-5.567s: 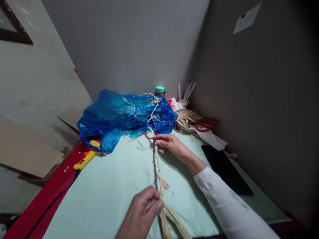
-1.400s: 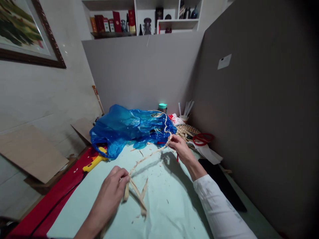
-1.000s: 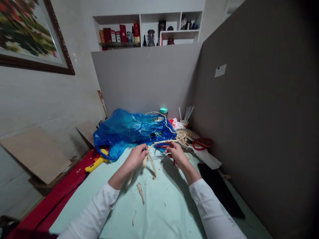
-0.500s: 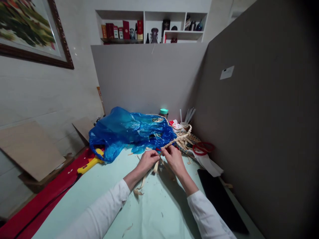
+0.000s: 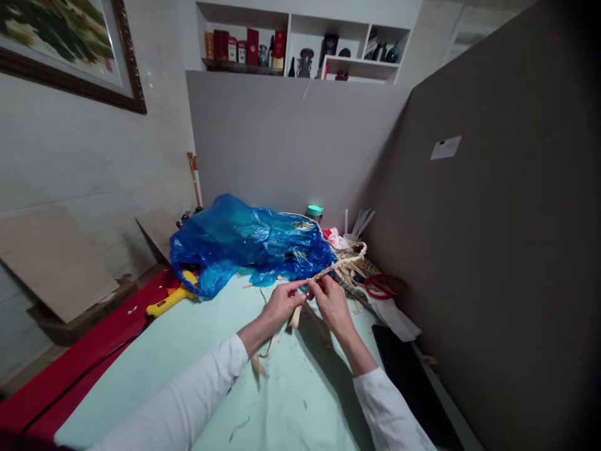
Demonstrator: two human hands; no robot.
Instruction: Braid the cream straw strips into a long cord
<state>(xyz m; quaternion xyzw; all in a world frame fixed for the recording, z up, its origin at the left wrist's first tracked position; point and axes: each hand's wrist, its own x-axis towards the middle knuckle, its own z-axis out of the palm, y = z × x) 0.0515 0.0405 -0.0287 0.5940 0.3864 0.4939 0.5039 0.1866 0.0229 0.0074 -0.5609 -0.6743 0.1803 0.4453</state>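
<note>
A pale braid of dried plant strips (image 5: 323,273) runs from my fingers back to the right, where it loops over a heap of loose strips (image 5: 350,275). My left hand (image 5: 285,302) pinches the near end of the braid, index finger stretched along it. Close beside it, my right hand (image 5: 330,302) grips the same end between thumb and fingers. Loose strip ends (image 5: 295,317) hang below both hands toward the table. Just behind the hands lies a crumpled blue plastic bag (image 5: 244,241), with more pale strips showing in it.
A yellow tool with a cord (image 5: 169,302) lies left of the bag. Red-handled scissors (image 5: 385,286), white paper (image 5: 392,315) and a black flat board (image 5: 413,382) are at right. Behind stand a green-lidded jar (image 5: 314,212) and grey partitions (image 5: 291,138). Scraps dot the pale green tabletop (image 5: 277,407).
My left index finger has stretched out along the braid, and both hands have shifted slightly at its end. The camera view has turned a little, moving the background to the right.
</note>
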